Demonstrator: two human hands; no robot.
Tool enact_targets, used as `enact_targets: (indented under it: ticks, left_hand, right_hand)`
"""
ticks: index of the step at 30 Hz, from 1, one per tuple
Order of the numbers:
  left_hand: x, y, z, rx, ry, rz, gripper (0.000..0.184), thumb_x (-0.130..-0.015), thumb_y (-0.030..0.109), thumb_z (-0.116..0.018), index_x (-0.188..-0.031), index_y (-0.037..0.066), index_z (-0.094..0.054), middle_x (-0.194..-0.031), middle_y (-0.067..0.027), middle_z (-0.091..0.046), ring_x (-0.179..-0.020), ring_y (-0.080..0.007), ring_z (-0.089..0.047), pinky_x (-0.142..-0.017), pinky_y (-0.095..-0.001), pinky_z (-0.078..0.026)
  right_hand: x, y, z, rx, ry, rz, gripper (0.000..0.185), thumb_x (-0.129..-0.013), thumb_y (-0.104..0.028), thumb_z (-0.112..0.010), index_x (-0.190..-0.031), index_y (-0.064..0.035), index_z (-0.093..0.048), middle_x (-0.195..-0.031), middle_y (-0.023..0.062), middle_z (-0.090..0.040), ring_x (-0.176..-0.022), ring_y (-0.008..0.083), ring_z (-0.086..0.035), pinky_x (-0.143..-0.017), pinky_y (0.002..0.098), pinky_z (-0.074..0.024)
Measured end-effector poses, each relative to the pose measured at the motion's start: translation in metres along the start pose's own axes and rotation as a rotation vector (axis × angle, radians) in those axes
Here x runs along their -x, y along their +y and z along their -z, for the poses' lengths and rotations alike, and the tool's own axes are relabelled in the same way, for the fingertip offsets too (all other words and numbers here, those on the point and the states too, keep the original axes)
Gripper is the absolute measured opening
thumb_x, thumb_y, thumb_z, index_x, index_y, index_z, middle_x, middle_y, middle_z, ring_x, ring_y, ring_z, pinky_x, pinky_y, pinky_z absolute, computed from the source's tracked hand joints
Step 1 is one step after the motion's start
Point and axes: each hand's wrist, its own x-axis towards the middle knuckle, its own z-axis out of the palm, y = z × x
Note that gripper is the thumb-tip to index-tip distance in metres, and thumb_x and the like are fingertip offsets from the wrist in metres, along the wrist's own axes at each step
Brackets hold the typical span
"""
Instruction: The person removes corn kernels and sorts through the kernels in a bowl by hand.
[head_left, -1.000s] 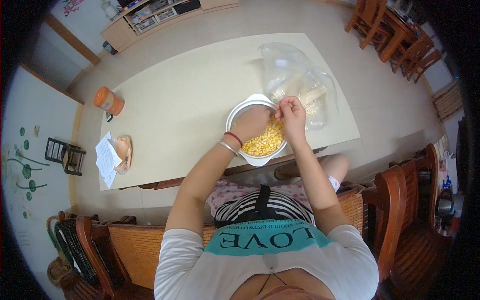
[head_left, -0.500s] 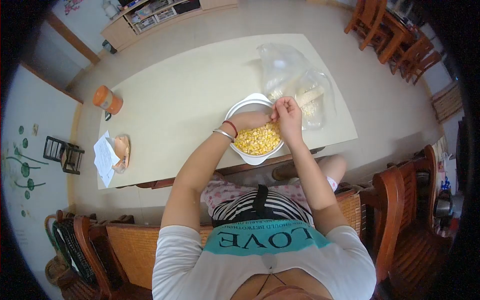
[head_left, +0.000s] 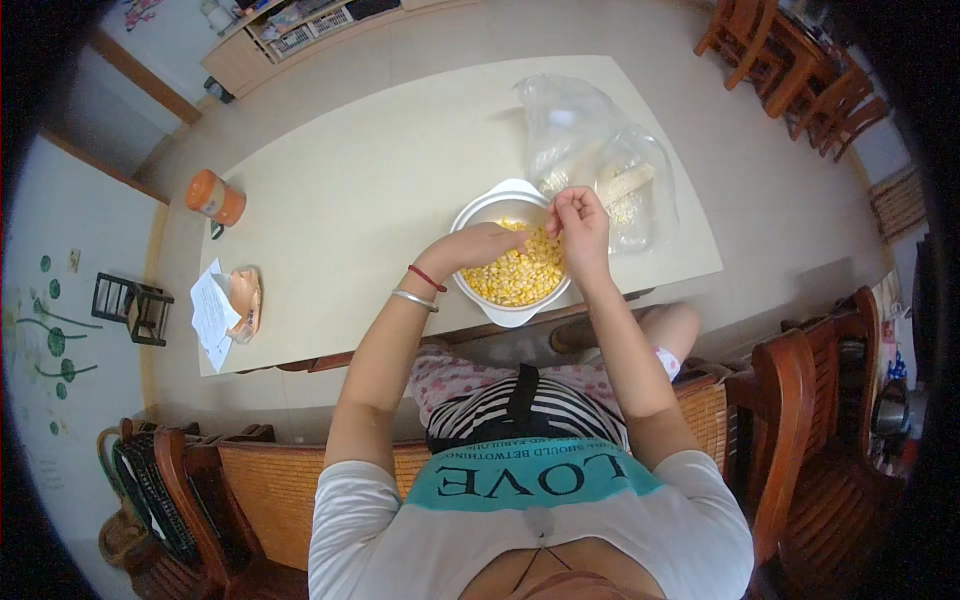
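Note:
A white bowl (head_left: pixel 511 318) with two tab handles stands near the table's front edge, holding loose yellow corn kernels (head_left: pixel 515 278). My left hand (head_left: pixel 478 245), below a red cord and a silver bangle on the wrist, reaches over the bowl's left side. Its fingers are together over the kernels, and what they hold, if anything, is too small to name. Over the right rim is my right hand (head_left: pixel 582 225), its fingertips pinched together on something I cannot make out. Just behind it lies a clear plastic bag (head_left: pixel 570 115) with pale cobs and bits inside.
The cream table (head_left: pixel 370 180) also bears an orange-lidded jar (head_left: pixel 215 197), papers (head_left: pixel 213 312) and a clear package (head_left: pixel 245 300) at the left. Wooden chairs (head_left: pixel 815 420) stand at the right. A low cabinet (head_left: pixel 245 70) is beyond the table.
My left hand has drawn back leftward from beside my right hand, uncovering more kernels. My right hand stays pinched over the bowl's right rim.

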Motion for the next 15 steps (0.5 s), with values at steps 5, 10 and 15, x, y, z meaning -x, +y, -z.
enact_targets:
  ticks: [5,10,15]
  left_hand:
    - [0.002,0.002,0.0,0.06,0.066,0.04,0.045,-0.088,0.04,-0.045,-0.096,0.003,-0.068,-0.098,-0.0187,-0.065,-0.09,-0.0234,-0.056,-0.086,-0.0333,-0.04]
    - [-0.001,-0.005,0.001,0.118,0.053,-0.037,0.046,-0.089,0.04,-0.044,-0.093,0.002,-0.07,-0.098,-0.0164,-0.066,-0.091,-0.0217,-0.057,-0.087,-0.0331,-0.04]
    - [-0.005,-0.011,0.0,0.169,0.039,-0.132,0.044,-0.09,0.036,-0.041,-0.089,0.004,-0.071,-0.098,-0.015,-0.066,-0.093,-0.0217,-0.057,-0.087,-0.0314,-0.04]
  right_hand:
    - [0.0,0.0,0.0,0.002,0.006,-0.014,0.003,-0.091,-0.007,-0.05,-0.09,-0.004,-0.051,-0.076,0.0025,-0.056,-0.058,0.0071,-0.051,-0.052,0.0209,-0.0416]
    - [-0.001,0.002,0.001,-0.011,-0.003,0.006,0.003,-0.091,-0.007,-0.05,-0.091,-0.0041,-0.051,-0.076,0.0022,-0.056,-0.058,0.0071,-0.051,-0.052,0.0208,-0.0417]
    - [-0.001,0.004,0.002,-0.01,-0.003,0.007,0.004,-0.091,-0.007,-0.051,-0.091,-0.004,-0.052,-0.076,0.0027,-0.057,-0.058,0.0072,-0.052,-0.052,0.0206,-0.0421]
